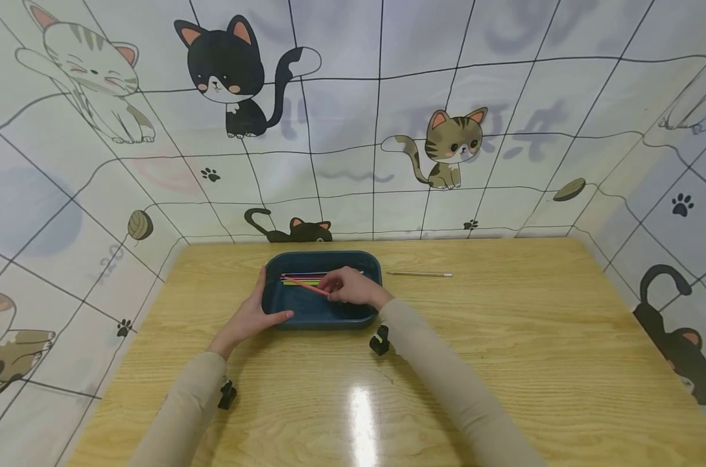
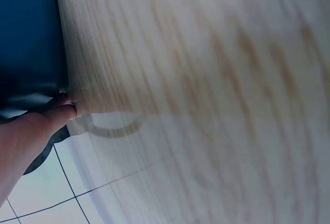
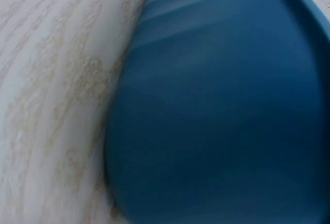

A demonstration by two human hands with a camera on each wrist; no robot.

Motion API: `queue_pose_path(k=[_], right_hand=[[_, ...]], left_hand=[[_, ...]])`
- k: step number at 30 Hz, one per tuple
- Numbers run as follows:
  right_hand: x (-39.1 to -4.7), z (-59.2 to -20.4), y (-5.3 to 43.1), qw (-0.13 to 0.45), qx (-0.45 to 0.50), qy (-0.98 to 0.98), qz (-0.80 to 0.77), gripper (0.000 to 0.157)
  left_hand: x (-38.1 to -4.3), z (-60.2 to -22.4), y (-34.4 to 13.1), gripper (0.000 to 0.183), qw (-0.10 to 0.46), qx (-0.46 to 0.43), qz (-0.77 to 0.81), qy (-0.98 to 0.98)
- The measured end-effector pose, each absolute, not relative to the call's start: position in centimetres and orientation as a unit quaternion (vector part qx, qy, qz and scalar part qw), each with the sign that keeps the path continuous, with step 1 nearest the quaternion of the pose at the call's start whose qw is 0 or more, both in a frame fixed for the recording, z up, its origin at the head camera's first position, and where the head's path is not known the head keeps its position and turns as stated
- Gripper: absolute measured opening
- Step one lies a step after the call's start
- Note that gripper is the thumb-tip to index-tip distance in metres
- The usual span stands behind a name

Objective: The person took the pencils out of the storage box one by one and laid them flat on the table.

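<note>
A dark blue tray stands near the back of the wooden table, and its bare blue wall fills much of the right wrist view. Over the tray, my right hand pinches a coral-red pencil by its right end; the pencil slants up to the left. Beneath it lie several colored pencils, among them a yellow-green pencil. My left hand holds the tray's front left corner, its thumb over the front rim and its fingers along the left side. Only part of that hand shows in the left wrist view.
A pale pencil with a white end lies on the table just right of the tray. Cat-patterned white sheets rise behind the table and at both sides. A black wrist device sits under the right sleeve.
</note>
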State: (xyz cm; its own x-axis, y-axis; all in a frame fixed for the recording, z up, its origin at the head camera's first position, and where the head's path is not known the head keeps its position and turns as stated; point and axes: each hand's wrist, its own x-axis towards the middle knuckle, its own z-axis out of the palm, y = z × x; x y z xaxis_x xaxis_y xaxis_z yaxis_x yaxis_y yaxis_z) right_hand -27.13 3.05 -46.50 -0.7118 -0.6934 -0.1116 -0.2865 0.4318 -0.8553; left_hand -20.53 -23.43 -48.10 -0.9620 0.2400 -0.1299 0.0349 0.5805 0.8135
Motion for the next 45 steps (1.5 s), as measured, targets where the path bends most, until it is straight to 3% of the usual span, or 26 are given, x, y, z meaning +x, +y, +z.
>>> queue_pose_path(k=[21, 45], right_hand=[[-26.4, -43.7, 6.7, 0.171, -0.354, 0.807, -0.441, 0.028], [-26.5, -42.4, 15.5, 0.119, -0.321, 0.842, -0.417, 0.025]], left_hand=[[-20.5, -48.1, -23.5, 0.123, 0.111, 0.075, 0.449, 0.883], [-20.6, -48.3, -23.6, 0.122, 0.103, 0.089, 0.453, 0.881]])
